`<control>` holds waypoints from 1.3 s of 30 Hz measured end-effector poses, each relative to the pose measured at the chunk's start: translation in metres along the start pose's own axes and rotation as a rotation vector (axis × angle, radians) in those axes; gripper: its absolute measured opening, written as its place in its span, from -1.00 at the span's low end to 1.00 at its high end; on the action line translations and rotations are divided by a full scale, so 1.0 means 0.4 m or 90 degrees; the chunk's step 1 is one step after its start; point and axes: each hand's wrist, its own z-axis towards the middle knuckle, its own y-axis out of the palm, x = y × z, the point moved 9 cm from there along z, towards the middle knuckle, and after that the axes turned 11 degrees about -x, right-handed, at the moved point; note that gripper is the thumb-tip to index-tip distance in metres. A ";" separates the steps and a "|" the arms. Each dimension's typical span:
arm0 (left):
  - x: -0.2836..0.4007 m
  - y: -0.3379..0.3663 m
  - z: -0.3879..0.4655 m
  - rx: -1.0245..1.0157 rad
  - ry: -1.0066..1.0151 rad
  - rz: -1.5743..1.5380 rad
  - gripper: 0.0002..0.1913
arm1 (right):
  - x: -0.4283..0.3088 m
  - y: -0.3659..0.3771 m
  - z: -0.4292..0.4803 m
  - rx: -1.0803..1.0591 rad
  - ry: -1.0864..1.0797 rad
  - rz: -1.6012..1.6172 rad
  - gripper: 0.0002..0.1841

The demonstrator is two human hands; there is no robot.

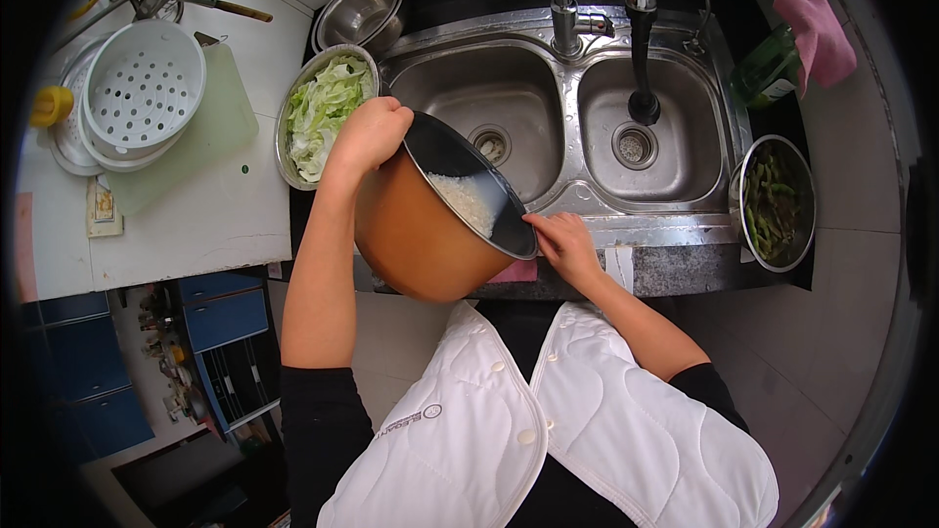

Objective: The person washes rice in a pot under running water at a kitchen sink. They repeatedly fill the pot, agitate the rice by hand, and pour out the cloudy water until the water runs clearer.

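Observation:
Both my hands grip the rim of an orange-brown inner cooking pot [433, 257] with a dark lining. My left hand [373, 133] holds the rim at its upper left, and my right hand [566, 243] pinches it at the lower right. The pot is tilted toward the left basin [477, 81] of a double stainless-steel sink. Inside it, white rice grains [466, 202] lie beneath cloudy water [495, 194]. Some whitish bits rest in that basin's drain [491, 145]. Most of the fingers of my left hand are hidden from view.
A metal bowl of torn lettuce [328, 117] stands left of the sink, before nested steel bowls [359, 11]. At right are a bowl of green pods [770, 209] and a green bottle [770, 66] under a pink cloth [818, 37]. A black-tipped faucet [640, 51] overhangs the right basin.

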 end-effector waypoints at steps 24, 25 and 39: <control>-0.216 0.064 -0.219 0.023 0.144 -0.376 -0.67 | -0.097 -0.181 0.097 0.043 -0.051 -0.108 -0.62; -0.216 0.065 -0.218 0.020 0.148 -0.385 -0.68 | -0.093 -0.187 0.103 0.031 -0.040 -0.107 -0.62; -0.218 0.063 -0.173 0.012 0.155 -0.388 -0.71 | 0.012 -0.423 0.171 0.118 0.298 -0.109 -0.50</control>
